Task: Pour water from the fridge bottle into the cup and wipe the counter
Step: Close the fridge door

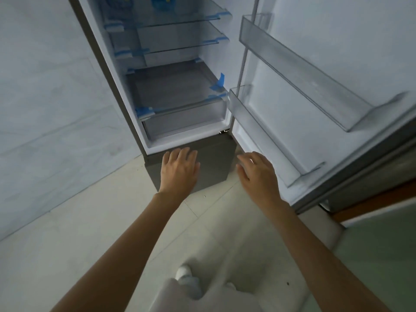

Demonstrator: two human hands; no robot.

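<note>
The fridge (126, 86) stands in front of me with its upper door (337, 64) swung open to the right. Glass shelves (180, 21) with blue tape and a clear drawer (180, 122) show inside. Something blue and yellow (161, 1) sits on the top visible shelf, cut off by the frame. No bottle or cup is plainly visible. My left hand (180, 168) is stretched forward with straight fingers, in front of the grey lower door (216, 165). My right hand (256, 172) reaches out flat beside the open door's lower bin (258, 131). Neither hand holds anything.
A pale tiled wall (49, 97) runs along the left. The floor (90, 233) is light tile. Two clear door bins, the upper one (304, 70), jut toward me on the right. A wooden edge (371, 206) shows beyond the door. My white-socked foot (184, 272) is below.
</note>
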